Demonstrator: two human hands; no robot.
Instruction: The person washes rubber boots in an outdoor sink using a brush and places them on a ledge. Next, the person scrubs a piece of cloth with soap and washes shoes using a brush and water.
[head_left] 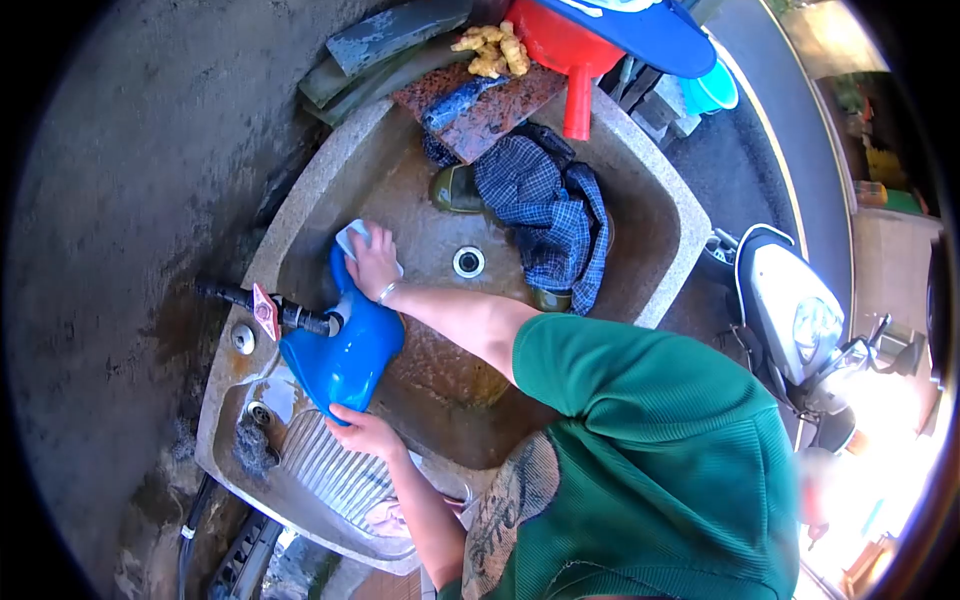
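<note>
A blue plastic scoop (350, 350) is held at the left side of a stone sink (450, 370), beside the tap (300, 315). My left hand (362, 432) grips its lower rim, fingers closed on the edge. Up at the scoop's handle, my right hand (373, 262) presses a whitish cloth or sponge (352, 238) against it, with the fingers closed around both. Part of the handle is hidden by this hand. The metal drain (468, 262) lies just right of my right hand.
Dark checked cloth (535, 200) lies over green shoes (457, 190) in the sink. Ginger (492, 50) and a red dipper (575, 60) rest behind. A ribbed washboard (335, 470) and dark scrubber (255, 447) are at lower left. A scooter (795, 305) stands right.
</note>
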